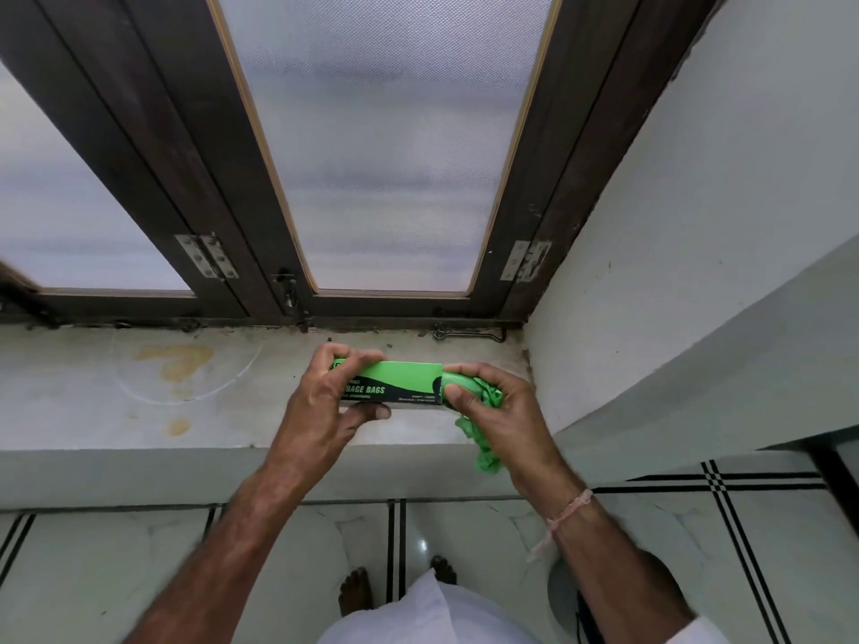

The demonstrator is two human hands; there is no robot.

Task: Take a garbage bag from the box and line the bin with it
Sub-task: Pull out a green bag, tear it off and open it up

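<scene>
A long green and black box (399,385) printed "garbage bags" is held just above the window sill. My left hand (330,397) grips its left end, fingers over the top and thumb underneath. At the box's open right end my right hand (492,411) pinches a green garbage bag (465,388) that sticks out of the box; a crumpled tail of the bag (488,460) hangs below my palm. A round grey bin (564,592) shows on the floor at the lower right, mostly hidden behind my right forearm.
The white stone sill (139,402) has yellowish stains on its left part. Behind it stands a dark wooden window frame (260,253) with frosted panes. A white wall (697,271) closes off the right side. Tiled floor and my bare feet (358,592) lie below.
</scene>
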